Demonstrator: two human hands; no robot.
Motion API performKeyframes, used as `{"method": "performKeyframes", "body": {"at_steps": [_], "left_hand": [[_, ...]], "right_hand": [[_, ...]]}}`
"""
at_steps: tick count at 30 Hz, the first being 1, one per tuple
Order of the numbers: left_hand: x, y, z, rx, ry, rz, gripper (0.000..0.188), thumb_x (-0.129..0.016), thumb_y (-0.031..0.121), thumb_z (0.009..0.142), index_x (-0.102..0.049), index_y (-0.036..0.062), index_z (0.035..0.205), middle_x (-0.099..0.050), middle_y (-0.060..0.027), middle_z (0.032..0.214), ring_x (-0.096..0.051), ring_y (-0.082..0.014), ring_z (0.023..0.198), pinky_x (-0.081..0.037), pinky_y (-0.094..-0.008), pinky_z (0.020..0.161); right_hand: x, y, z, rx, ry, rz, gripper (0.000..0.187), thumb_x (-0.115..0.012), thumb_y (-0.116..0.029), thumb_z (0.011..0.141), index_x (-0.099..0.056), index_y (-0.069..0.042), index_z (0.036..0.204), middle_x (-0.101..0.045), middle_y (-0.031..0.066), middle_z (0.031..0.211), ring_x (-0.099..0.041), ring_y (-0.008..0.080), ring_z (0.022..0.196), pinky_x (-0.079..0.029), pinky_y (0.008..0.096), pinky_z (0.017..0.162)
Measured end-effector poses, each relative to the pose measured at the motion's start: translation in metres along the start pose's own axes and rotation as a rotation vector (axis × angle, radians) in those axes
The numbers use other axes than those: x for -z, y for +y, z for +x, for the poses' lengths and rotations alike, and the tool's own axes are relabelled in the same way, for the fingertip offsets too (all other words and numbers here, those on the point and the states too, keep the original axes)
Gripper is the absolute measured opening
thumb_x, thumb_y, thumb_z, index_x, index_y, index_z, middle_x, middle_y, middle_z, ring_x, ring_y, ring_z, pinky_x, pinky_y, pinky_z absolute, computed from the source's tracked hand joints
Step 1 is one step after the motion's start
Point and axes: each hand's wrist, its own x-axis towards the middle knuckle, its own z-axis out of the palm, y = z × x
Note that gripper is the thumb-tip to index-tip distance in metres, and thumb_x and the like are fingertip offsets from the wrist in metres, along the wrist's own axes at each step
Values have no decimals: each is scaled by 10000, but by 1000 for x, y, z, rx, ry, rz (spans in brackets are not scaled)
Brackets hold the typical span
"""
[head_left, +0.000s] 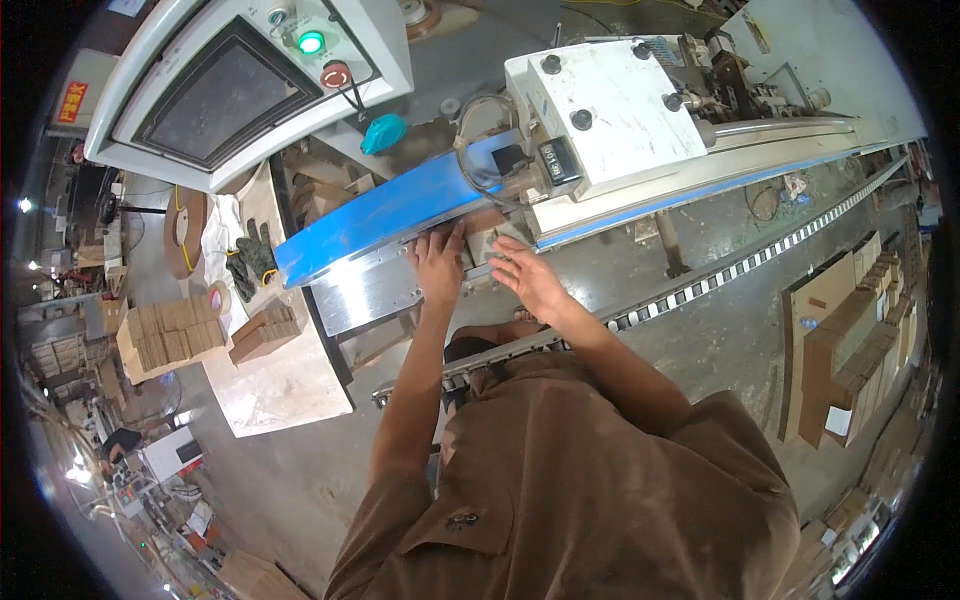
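Note:
My left hand (437, 264) lies over the metal machine bed (362, 290), its fingers stretched toward the long blue guard (385, 215). The fingertips are close to the guard's lower edge and partly in shadow. Just right of them, a brownish flat piece (484, 222) sits under the machine; whether my left fingers touch it I cannot tell. My right hand (530, 278) is beside the bed's right end, fingers apart and nothing in them. Above it are a black dial counter (559, 161) and the white machine head (610, 120).
A control panel (230, 95) with a green light and red button stands at upper left. Stacked brown blocks (172, 335) and dark gloves (250, 262) lie on the side table (285, 395). A slotted rail (700, 288) runs past my waist. Brown boards (850, 340) are stacked right.

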Motion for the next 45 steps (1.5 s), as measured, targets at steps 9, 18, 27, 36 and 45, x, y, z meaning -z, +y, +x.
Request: {"method": "performKeyframes", "body": {"at_steps": [9,18,27,36,45], "left_hand": [[5,-2,3,-30,-97,-48,501,-635,55,867,-705,242,1325,-672,6,1289,-568,-252,1223,-345,-490,1107],[5,-17,-4,-57,-102,-68,459,-621,38,893,-744,260,1275,-676,79,1392,-614,-217,1201,-352,-467,1109],[-13,8,2,7,-116,-68,409,-632,118,894,-754,254,1260,-698,64,1361,-618,-208,1197,-352,-462,1104],[-41,64,27,-56,31,-180,262,-714,136,756,-799,165,1002,-756,29,1156,-599,-222,1185,-381,-541,1087],[13,19,-11,296,177,-143,109,-722,170,901,-795,143,977,-747,-18,891,-629,-264,953,-394,-460,1019]], "right_hand": [[-10,27,33,-74,-20,110,622,-590,-211,1020,-334,-54,1565,-414,78,1585,-483,264,1393,-365,426,1194],[-23,25,34,-86,-29,244,642,-615,-125,970,-355,-51,1552,-451,88,1543,-465,276,1416,-361,433,1205],[-4,17,27,-18,-2,275,632,-609,-91,944,-404,-79,1542,-458,62,1553,-450,273,1435,-331,428,1222],[17,22,-18,80,228,-264,474,-615,-168,1010,-535,-68,1466,-563,85,1399,-589,207,1218,-468,364,1066],[24,8,-61,53,183,-296,316,-588,-154,1036,-596,-54,1335,-635,10,1113,-638,118,952,-502,271,899]]}}
